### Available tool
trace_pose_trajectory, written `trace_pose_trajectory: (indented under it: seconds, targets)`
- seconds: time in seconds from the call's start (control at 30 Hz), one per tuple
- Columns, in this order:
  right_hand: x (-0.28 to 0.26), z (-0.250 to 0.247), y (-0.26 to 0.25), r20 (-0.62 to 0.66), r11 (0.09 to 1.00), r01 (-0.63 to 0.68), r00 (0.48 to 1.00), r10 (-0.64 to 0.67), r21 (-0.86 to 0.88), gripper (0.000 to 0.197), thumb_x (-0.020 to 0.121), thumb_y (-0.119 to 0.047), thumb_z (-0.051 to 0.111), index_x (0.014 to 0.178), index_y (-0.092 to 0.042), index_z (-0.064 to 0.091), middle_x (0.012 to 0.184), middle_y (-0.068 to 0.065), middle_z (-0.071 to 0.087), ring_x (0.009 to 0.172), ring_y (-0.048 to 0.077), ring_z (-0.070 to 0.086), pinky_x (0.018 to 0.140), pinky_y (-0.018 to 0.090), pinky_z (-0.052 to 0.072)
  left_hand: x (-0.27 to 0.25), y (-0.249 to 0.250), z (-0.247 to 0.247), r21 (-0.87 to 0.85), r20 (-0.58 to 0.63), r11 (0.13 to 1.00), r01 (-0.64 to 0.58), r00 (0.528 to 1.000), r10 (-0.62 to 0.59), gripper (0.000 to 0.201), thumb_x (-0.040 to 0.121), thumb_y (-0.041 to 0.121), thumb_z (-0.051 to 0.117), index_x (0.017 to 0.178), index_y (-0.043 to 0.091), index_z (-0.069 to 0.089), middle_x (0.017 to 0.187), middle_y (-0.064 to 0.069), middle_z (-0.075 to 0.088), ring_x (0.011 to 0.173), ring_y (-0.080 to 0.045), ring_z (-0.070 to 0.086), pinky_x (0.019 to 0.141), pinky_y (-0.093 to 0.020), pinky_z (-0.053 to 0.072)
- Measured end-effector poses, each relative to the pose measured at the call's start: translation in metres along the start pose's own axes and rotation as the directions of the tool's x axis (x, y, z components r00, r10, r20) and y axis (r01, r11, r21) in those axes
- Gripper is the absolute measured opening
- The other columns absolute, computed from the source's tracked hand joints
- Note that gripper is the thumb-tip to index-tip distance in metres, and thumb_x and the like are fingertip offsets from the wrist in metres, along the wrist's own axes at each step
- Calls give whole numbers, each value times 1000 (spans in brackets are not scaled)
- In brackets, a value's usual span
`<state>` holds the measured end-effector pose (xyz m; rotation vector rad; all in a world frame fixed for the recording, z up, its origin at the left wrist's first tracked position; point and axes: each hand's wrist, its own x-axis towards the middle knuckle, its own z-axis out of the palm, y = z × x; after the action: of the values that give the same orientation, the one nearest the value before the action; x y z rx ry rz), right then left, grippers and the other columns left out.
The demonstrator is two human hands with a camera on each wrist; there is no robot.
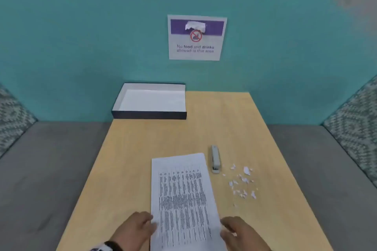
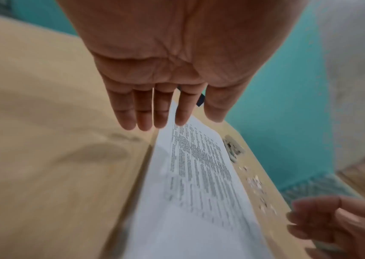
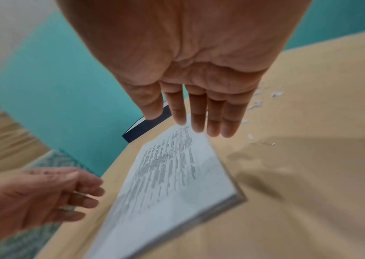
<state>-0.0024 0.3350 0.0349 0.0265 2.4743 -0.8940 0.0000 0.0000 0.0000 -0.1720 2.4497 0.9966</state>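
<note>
Thin stack of white printed sheets (image 1: 183,195), rectangular, with dense dark text columns. It lies flat on the smooth pale wood-grain worktop (image 1: 132,159), lower centre of frame. Slim grey stapler (image 1: 215,159) just right of it; torn white paper scraps (image 1: 242,181) further right. Shallow dark box (image 1: 151,101), white inside, upper left. Left hand (image 1: 136,228) and right hand (image 1: 240,234): palms down, fingers straight, gripping nothing. The stack's near end lies between them; edge contact unclear.
</note>
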Motion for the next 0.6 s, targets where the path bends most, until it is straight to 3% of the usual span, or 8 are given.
trace_pose_trajectory:
  seconds: [0.07, 0.13, 0.27, 0.37, 0.47, 0.53, 0.6]
  targets:
    - [28, 7, -17, 23, 996, -49, 999, 48, 74, 40, 92, -45, 51, 131, -38, 47, 134, -7, 49, 119, 5, 49, 93, 16, 34, 22, 17, -4, -197, -19, 975, 101, 994, -107, 19, 89, 43, 59, 106, 36, 54, 110, 4, 58, 103, -12, 56, 89, -24, 39]
    - [47, 8, -25, 48, 975, -136, 990, 129, 173, 52, 93, -44, 49, 141, -24, 41, 144, 0, 44, 128, 15, 45, 101, 25, 35, 44, 18, -2, -385, 3, 899, 207, 975, -223, 35, 88, 44, 59, 116, 25, 54, 114, -1, 58, 107, -20, 56, 95, -31, 43]
    - [70, 13, -35, 87, 943, -241, 970, 227, 229, 61, 95, -45, 47, 146, -13, 33, 150, 8, 40, 134, 22, 40, 104, 30, 32, 94, -14, 12, -532, -20, 781, 327, 917, -398, 49, 74, 56, 63, 106, 18, 61, 106, -11, 66, 99, -31, 63, 93, -48, 51]
    - [87, 13, -42, 68, 933, -269, 963, 260, 241, 64, 95, -45, 47, 146, -9, 32, 150, 10, 40, 134, 25, 40, 105, 32, 33, 124, -23, 15, -443, 19, 819, 364, 917, -398, 56, 71, 51, 62, 105, 7, 62, 88, -10, 64, 82, -28, 62, 86, -42, 53]
    - [99, 12, -49, 53, 929, -273, 962, 269, 251, 63, 95, -43, 48, 145, -6, 33, 149, 11, 41, 133, 26, 41, 104, 32, 33, 110, 13, -3, -541, -2, 732, 414, 870, -493, 63, 71, 54, 62, 102, 0, 65, 77, -14, 65, 79, -38, 64, 75, -33, 47]
    - [104, 13, -54, 54, 930, -271, 963, 266, 247, 62, 95, -41, 48, 144, -5, 35, 148, 11, 42, 132, 26, 42, 102, 29, 33, 107, 29, -7, -498, 23, 732, 465, 851, -525, 60, 85, 47, 60, 120, -2, 57, 101, -20, 67, 89, -35, 61, 77, -33, 44]
    - [107, 15, -57, 56, 934, -274, 962, 268, 228, 54, 96, -39, 48, 138, -5, 43, 138, 12, 50, 124, 25, 49, 92, 26, 36, 107, 38, -7, -420, 40, 746, 517, 832, -554, 61, 90, 43, 58, 131, -2, 46, 126, -21, 58, 105, -34, 58, 86, -35, 45]
